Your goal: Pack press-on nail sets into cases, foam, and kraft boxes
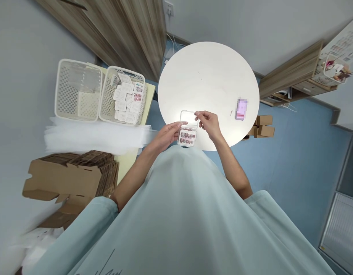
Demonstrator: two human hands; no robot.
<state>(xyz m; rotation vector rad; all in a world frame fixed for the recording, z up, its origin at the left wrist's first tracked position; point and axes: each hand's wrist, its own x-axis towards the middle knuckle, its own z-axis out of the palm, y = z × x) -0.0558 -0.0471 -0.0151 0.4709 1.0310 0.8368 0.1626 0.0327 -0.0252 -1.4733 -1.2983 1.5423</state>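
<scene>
A small clear plastic case (187, 138) lies with its lid raised at the near edge of the round white table. Two rows of pink and grey press-on nails sit in its lower half. The transparent lid (189, 117) leans away from me, hinged to the far side of the tray. My left hand (168, 135) grips the case at its left side, with the fingers reaching across the lid's left edge. At the lid's upper right corner, my right hand (208, 122) pinches the edge between thumb and fingers.
On the round table (205, 72) a pixelated purple item (241, 109) lies to the right. Left stand a white basket (79, 93) and another basket (123, 72) filled with packed cases. Flattened cardboard boxes (64, 177) and white foam sheets (96, 135) are stacked nearer. Small brown boxes (265, 126) sit beyond the table's right edge.
</scene>
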